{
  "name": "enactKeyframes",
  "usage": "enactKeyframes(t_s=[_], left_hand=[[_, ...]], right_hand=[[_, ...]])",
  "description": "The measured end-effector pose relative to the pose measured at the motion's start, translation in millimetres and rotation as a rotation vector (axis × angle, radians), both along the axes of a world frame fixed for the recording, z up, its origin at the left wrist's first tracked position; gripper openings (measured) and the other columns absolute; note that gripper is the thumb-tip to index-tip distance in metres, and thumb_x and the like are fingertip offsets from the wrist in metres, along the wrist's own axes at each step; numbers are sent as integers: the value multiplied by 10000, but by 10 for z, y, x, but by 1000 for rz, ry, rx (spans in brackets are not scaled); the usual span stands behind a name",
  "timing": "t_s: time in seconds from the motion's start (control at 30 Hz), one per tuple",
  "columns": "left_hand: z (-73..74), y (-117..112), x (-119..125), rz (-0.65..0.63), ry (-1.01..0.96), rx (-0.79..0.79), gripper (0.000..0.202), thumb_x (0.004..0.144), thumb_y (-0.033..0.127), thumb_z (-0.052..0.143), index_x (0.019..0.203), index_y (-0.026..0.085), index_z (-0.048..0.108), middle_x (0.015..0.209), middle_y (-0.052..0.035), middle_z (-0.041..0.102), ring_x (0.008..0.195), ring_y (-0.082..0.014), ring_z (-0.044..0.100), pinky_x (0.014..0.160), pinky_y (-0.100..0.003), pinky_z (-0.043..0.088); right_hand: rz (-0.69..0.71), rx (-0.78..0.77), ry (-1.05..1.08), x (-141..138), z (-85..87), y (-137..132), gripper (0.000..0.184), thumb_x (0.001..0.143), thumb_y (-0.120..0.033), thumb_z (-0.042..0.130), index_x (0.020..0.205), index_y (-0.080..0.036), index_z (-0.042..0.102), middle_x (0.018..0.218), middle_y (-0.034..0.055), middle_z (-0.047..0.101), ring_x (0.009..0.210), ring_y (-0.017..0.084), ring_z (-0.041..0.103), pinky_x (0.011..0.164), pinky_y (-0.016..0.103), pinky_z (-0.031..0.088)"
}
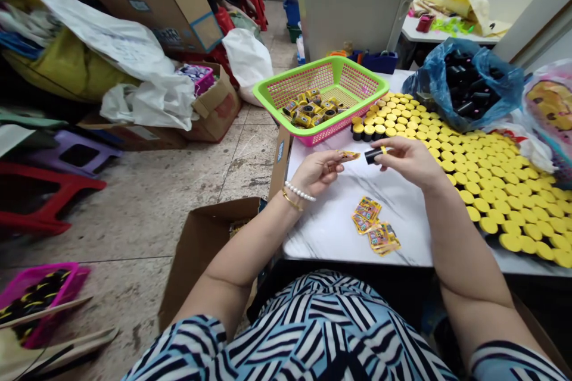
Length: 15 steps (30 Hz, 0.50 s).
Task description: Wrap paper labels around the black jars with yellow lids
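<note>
**Black cylinder (370, 156) held before the basket (379, 87)**

Head view: the hands pinch nearly closed, left hand (318, 172) on a yellow label (351, 156), right hand (411, 159) on the cylinder, partly hiding it. Wrapped cylinders (309, 111) lie inside the basket. Right of it, a blue bag (432, 74) holds dark pieces (473, 84), hard to tell apart. Left of it and lower, a carton (192, 256) has its contents mostly hidden.

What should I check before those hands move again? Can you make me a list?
1. Left hand holding the printed label: ok.
2. Right hand gripping the black container: ok.
3. Spare labels on the table, near the hands: ok.
4. Spare labels in one neat stack: not ok, they are fanned out.
5. Basket with room left: ok, only partly filled.
6. Label's underside sticky: cannot tell.
</note>
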<state>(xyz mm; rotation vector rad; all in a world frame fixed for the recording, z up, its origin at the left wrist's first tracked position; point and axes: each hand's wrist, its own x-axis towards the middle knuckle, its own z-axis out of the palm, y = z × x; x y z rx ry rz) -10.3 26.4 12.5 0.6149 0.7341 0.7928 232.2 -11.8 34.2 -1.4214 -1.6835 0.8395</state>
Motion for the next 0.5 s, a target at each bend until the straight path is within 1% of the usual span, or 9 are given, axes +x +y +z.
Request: enactKeyframes(t_s=[0.03, 0.07, 0.1, 0.17, 0.23, 0.27, 0.4, 0.5], left_hand=[[-16, 20, 9, -14, -24, -48, 75, 819, 105, 716, 877, 75, 753, 1041, -141, 785, 521, -13, 534, 330, -107, 195], [-29, 35, 16, -26, -47, -90, 97, 843, 85, 685, 914, 67, 748, 1013, -134, 782, 496, -4, 512, 324, -99, 199], [-37, 43, 22, -30, -71, -126, 114, 862, 66, 661, 944, 63, 740, 972, -121, 777, 475, 1, 492, 318, -95, 202], [-40, 46, 31, -18, -118, -183, 116, 896, 40, 619, 959, 65, 713, 839, -72, 740, 438, 1, 464, 307, -94, 193], [-32, 41, 45, -7, -159, -220, 116, 933, 34, 579, 940, 75, 688, 722, -23, 672, 407, -1, 444, 299, -94, 180], [-27, 37, 53, -4, -174, -229, 123, 947, 34, 565, 935, 80, 678, 696, -9, 649, 396, 0, 434, 298, -93, 177], [-30, 35, 78, 2, -221, -227, 119, 965, 33, 562, 976, 91, 665, 727, -8, 649, 385, 9, 421, 305, -79, 185], [-53, 50, 72, -2, -249, -235, 127, 980, 35, 541, 984, 89, 656, 749, -14, 645, 390, 12, 412, 312, -73, 183]], right_hand=[[32, 4, 191, -11, 8, 2, 426, 843, -388, 782, 1227, -203, 764, 1020, 74, 797, 784, 194, 735, 774, 376, 622], [51, 13, 339, -23, 12, 5, 452, 830, -386, 809, 1246, -217, 756, 1055, 68, 796, 812, 194, 742, 797, 385, 636], [55, 31, 443, -39, 9, 9, 466, 807, -378, 841, 1242, -232, 757, 1081, 59, 792, 848, 195, 746, 823, 389, 644], [40, 74, 550, -84, -19, 24, 472, 749, -359, 904, 1190, -254, 771, 1087, 38, 783, 894, 193, 742, 844, 375, 650], [31, 98, 583, -142, -71, 42, 454, 707, -347, 941, 1121, -261, 778, 1049, 22, 776, 895, 185, 732, 841, 356, 650], [33, 102, 588, -173, -100, 50, 438, 698, -344, 949, 1092, -261, 779, 1033, 17, 773, 890, 180, 728, 841, 347, 647], [46, 86, 570, -261, -177, 66, 398, 697, -333, 948, 1045, -242, 777, 1009, 19, 773, 898, 171, 726, 845, 324, 630], [-1, 86, 507, -286, -184, 63, 387, 686, -330, 943, 1013, -226, 765, 945, 16, 772, 875, 178, 733, 817, 324, 626]])
